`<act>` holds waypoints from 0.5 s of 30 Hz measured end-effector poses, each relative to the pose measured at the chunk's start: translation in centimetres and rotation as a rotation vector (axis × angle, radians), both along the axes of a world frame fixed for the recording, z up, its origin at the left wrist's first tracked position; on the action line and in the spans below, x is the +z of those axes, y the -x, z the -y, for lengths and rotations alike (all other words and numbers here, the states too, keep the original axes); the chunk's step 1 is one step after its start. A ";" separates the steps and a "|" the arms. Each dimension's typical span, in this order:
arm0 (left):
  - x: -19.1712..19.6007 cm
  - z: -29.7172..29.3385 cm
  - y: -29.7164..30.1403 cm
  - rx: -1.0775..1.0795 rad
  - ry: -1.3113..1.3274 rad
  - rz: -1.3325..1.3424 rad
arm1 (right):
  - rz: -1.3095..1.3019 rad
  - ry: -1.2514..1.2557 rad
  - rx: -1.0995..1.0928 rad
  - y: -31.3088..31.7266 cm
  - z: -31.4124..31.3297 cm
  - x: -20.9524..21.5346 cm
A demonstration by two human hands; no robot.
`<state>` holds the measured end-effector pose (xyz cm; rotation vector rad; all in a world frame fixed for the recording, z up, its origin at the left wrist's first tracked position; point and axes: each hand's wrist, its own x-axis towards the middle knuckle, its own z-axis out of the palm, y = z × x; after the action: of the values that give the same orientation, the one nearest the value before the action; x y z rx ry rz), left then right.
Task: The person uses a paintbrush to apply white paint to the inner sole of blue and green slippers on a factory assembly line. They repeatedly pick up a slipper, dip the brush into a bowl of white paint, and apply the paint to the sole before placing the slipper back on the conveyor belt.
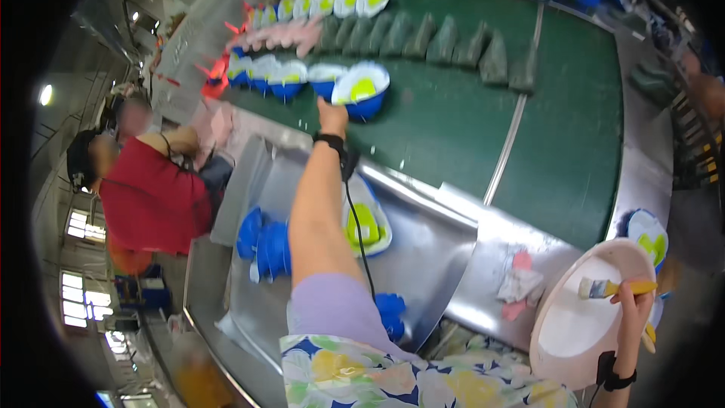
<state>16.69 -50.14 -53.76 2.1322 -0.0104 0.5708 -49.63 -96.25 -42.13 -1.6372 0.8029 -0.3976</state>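
My left arm reaches far across the green work surface [423,121]. My left hand [332,117] is closed on the near edge of a blue cup-shaped piece [368,109] with a white rim and a yellow-green patch inside. This piece stands at the right end of a row of similar blue pieces [285,81]. At the lower right, my right hand [637,308] is closed round the yellow handle of a flat paintbrush [598,288]. Its bristles are over a round pale basin [545,336] with white contents.
Behind that row stand several dark green boot-like shapes [442,41], and white-and-yellow-green pieces [325,1] farther back. A metal tray [430,272] near me holds more blue pieces [272,249]. A crumpled cloth [521,285] lies beside the basin. Someone in a red shirt [155,200] is at left.
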 end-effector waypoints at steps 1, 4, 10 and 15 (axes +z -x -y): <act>-0.6 3.6 0.6 -0.160 -0.022 -0.115 | -0.061 0.030 -0.046 0.8 -0.4 -0.3; 10.1 8.6 10.0 -0.660 -0.023 -0.533 | -0.153 0.083 -0.141 4.9 -0.8 -1.7; 5.9 -2.2 24.0 -0.423 -0.845 -0.073 | -0.132 0.061 -0.073 5.0 0.7 -3.1; 6.4 0.2 29.1 -0.351 -0.823 -0.280 | -0.093 0.105 0.029 4.8 -1.4 -0.7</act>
<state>-12.43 -50.29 -47.37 2.8940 -0.5337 0.0342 -54.47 -94.88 -42.86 -1.7737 0.8384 -0.3494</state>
